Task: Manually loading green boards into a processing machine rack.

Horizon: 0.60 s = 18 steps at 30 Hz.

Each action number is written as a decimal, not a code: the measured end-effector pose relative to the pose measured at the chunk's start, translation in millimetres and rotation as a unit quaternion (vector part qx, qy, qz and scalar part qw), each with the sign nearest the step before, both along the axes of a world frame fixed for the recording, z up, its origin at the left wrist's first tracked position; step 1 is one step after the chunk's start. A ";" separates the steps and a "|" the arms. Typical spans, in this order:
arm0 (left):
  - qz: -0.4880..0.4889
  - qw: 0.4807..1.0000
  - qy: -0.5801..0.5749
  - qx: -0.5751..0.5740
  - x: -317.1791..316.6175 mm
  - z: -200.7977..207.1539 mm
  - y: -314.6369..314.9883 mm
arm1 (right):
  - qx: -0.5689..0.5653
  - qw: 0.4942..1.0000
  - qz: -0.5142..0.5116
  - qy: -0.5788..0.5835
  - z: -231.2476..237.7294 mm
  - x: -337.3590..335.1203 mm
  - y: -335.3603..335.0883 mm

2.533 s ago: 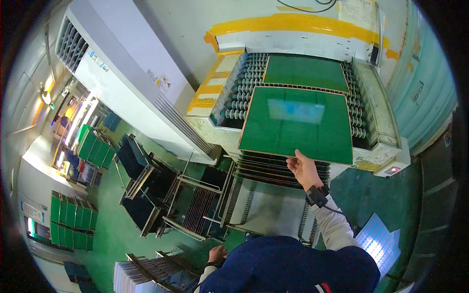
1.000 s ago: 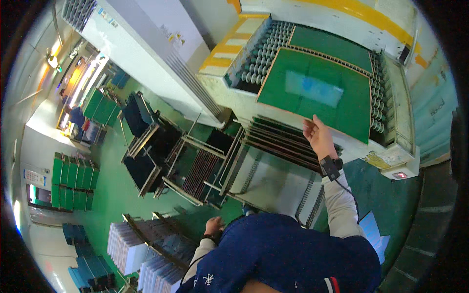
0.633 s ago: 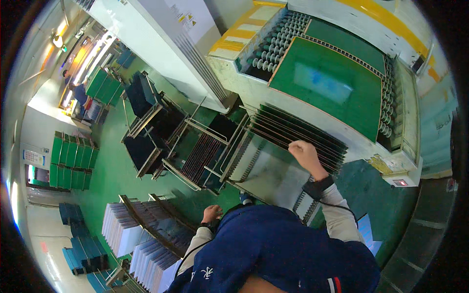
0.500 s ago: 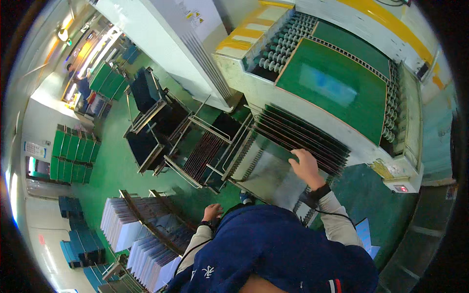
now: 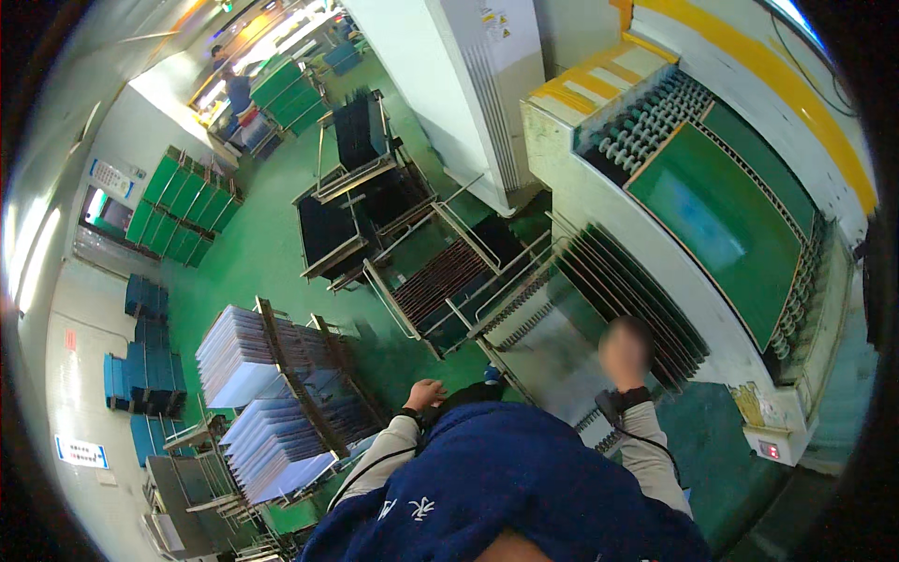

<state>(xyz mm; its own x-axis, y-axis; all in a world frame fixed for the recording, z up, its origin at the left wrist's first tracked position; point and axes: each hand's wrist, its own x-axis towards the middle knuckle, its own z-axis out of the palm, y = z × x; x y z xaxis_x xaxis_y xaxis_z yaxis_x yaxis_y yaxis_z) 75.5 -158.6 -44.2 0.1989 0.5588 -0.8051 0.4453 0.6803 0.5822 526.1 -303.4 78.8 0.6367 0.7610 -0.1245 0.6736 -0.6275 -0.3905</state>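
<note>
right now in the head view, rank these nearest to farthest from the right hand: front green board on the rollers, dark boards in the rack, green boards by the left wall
1. Dark boards in the rack, just beyond the right hand
2. Front green board on the rollers, ahead and to the right
3. Green boards by the left wall, across the room

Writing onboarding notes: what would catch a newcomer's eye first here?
A big glossy green panel lies on grey rollers at upper right. Below and left of it, the blurred right hand is near racked dark panels. Pale bluish sheets stand racked at lower left.
</note>
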 end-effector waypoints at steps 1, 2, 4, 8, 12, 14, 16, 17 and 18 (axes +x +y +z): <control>0.009 1.000 0.004 0.000 -1.7 -0.4 1.5 | 0.011 1.000 -0.005 -0.015 -2.2 2.8 1.6; 0.017 1.000 0.009 0.000 -3.2 -0.7 4.0 | -0.006 1.000 -0.004 -0.014 -3.9 5.0 3.0; -0.016 1.000 0.013 0.014 -7.5 -6.4 11.6 | -0.042 0.999 -0.007 -0.014 -4.5 5.1 5.5; -0.135 0.988 -0.020 0.070 -11.8 -37.4 39.2 | -0.043 0.997 -0.025 -0.051 -4.2 0.7 10.7; -0.234 0.963 0.007 0.132 26.4 -31.2 71.5 | -0.051 0.995 -0.050 -0.063 0.3 -6.0 13.5; -0.203 0.975 -0.037 0.082 39.8 -32.8 83.6 | -0.076 0.994 -0.068 -0.027 3.8 -5.8 19.2; -0.161 0.985 -0.050 0.019 72.3 -4.7 89.5 | -0.059 0.994 -0.077 -0.052 -6.2 -4.9 15.7; -0.132 0.990 -0.046 -0.014 83.6 13.6 91.1 | -0.049 0.994 -0.078 -0.063 -8.8 -5.4 14.8; -0.144 0.988 -0.046 -0.009 85.3 12.9 93.9 | -0.065 0.993 -0.077 -0.058 -7.0 -6.4 16.3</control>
<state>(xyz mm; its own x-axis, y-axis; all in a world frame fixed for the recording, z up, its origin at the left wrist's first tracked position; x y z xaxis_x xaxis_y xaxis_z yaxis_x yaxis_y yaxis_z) 160.8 -64.7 -31.3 0.4198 0.4544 -0.7857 0.5684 0.5433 0.6179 519.6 -287.1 71.8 0.7596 0.6362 -0.1352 0.6018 -0.7664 -0.2247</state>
